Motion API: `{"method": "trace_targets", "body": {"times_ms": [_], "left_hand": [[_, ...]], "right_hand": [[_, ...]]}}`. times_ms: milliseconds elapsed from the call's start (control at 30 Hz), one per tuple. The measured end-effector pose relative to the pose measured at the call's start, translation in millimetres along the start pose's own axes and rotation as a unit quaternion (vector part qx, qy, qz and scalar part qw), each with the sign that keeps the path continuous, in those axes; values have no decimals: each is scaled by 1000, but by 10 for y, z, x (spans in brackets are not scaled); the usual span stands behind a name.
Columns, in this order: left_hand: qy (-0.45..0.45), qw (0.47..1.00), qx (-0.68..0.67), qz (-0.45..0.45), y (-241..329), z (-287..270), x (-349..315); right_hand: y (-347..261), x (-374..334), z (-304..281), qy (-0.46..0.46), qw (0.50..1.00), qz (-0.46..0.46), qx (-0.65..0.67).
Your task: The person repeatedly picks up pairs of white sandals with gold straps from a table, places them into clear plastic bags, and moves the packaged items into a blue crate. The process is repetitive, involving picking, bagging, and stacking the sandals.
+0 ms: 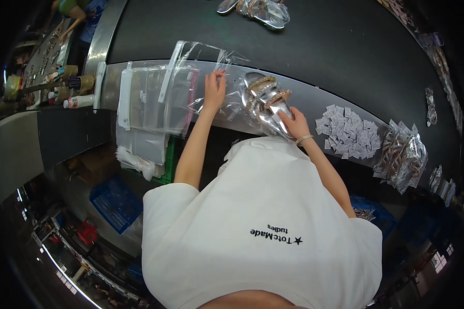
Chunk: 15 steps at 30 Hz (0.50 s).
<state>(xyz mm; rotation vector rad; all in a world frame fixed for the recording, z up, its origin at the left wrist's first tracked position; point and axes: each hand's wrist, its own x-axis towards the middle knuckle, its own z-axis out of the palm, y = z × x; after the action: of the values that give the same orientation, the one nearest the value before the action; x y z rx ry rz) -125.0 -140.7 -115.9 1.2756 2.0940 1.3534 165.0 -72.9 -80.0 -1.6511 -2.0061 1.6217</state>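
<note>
My left hand (pixel 215 91) is at a clear plastic bag (pixel 198 55) with a white strip along one edge. Its fingers are bent against the film, which is tilted and wrinkled around them. Below and to the left lies a stack of similar flat bags (pixel 152 98). My right hand (pixel 295 123) grips a pair of sandals (pixel 269 100) with silver insoles and tan and silver straps. Shiny clear film surrounds part of the pair, and my fingers cover the near end.
Right of the sandals lies a heap of small white labels (pixel 348 133), then a pile of bagged sandals (pixel 401 154). More wrapped sandals (pixel 263 11) rest on the dark conveyor belt (pixel 314 46). A blue crate (pixel 116 205) stands on the floor. Another person (pixel 77 15) works at far left.
</note>
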Motion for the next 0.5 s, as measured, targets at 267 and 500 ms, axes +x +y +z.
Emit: {"method": "trace_targets", "body": {"times_ms": [267, 500], "left_hand": [[-186, 975, -79, 91, 667, -254, 212], [-232, 958, -154, 60, 931, -22, 184]], "right_hand": [[-283, -13, 145, -77, 989, -3, 129], [-184, -47, 31, -23, 975, 68, 210]]}}
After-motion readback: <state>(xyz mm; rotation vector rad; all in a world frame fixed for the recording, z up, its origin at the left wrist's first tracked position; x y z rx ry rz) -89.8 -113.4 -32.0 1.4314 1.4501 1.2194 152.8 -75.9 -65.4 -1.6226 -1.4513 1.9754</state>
